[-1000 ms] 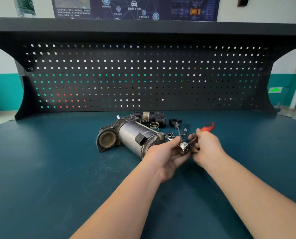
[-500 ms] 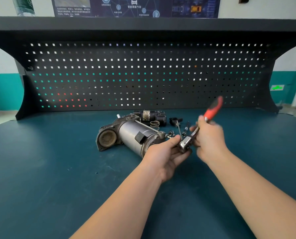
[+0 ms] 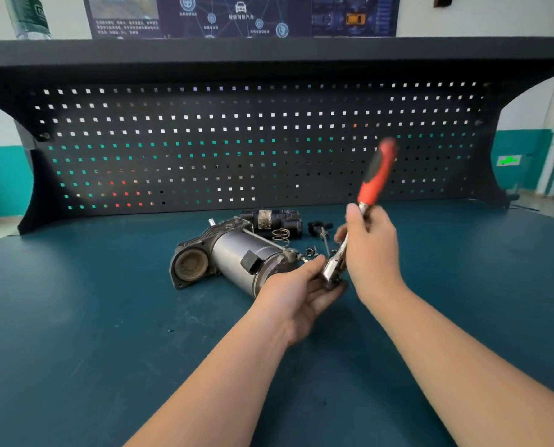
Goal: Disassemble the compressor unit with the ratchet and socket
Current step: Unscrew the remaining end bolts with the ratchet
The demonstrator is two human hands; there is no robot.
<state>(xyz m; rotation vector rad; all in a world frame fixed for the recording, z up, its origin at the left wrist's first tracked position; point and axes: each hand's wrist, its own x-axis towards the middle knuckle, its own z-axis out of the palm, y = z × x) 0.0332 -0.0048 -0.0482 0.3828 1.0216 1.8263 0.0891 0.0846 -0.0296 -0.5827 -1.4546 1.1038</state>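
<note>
The grey compressor unit (image 3: 237, 256) lies on its side on the blue bench, its round port facing front left. My right hand (image 3: 371, 250) grips the steel shank of the ratchet (image 3: 374, 175), whose red and black handle points up and is blurred. The chrome ratchet head (image 3: 330, 269) sits just right of the compressor's near end. My left hand (image 3: 296, 291) pinches the head, with what looks like the socket under it, between thumb and fingers. The socket itself is hidden by the fingers.
Behind the compressor lie a black removed part (image 3: 279, 219), a coil spring (image 3: 281, 236), a small black piece (image 3: 317, 227), a long bolt (image 3: 325, 241) and small fasteners (image 3: 310, 251). A black pegboard (image 3: 237, 140) closes the back of the blue bench (image 3: 108, 350).
The ratchet handle has swung up from lying low behind my right hand to standing nearly upright. My left hand has stayed on the ratchet head.
</note>
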